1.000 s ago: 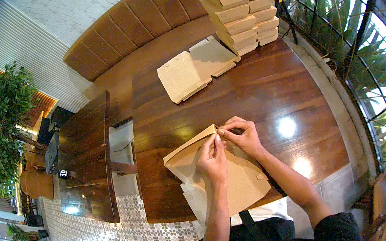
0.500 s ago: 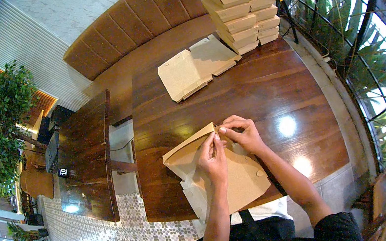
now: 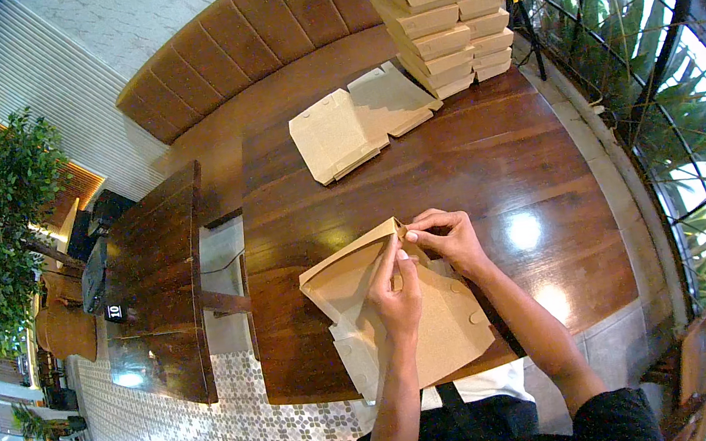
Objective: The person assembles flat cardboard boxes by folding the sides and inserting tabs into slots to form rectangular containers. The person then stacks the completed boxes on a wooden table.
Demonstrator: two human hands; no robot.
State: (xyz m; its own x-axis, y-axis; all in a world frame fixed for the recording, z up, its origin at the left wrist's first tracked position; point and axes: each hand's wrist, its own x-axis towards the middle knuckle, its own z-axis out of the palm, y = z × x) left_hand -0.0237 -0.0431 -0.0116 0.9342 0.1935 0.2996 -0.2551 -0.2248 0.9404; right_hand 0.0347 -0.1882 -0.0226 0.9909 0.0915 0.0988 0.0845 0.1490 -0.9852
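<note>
Item: flat kraft cardboard box blank [image 3: 414,321], lying on the dark wooden worktop [image 3: 489,154] at its 6 o'clock edge, directly before us, its near portion overhanging that edge

Change noted: against the pictures of the last second, very little; both hands stay at the same raised corner flap at the blank's 12 o'clock end and the blank has not shifted (we judge the fold at that corner to be mid-way, the flap standing but not seated)

Left hand [image 3: 396,292]: fingers pressed onto the flap from the 6 o'clock side, pinching its edge

Right hand [image 3: 450,238]: fingers curled and pinching the same flap from 3 o'clock

Also present: more flat blanks [image 3: 361,123] at 12 o'clock, well apart; stack of folded boxes [image 3: 436,12] at 1 o'clock, at the far corner

Edges and room: broad bare wood between our hands and the blanks; open surface toward 3 o'clock up to the worktop's side edge; at 9 o'clock a gap, then a second table [image 3: 157,286]
</note>
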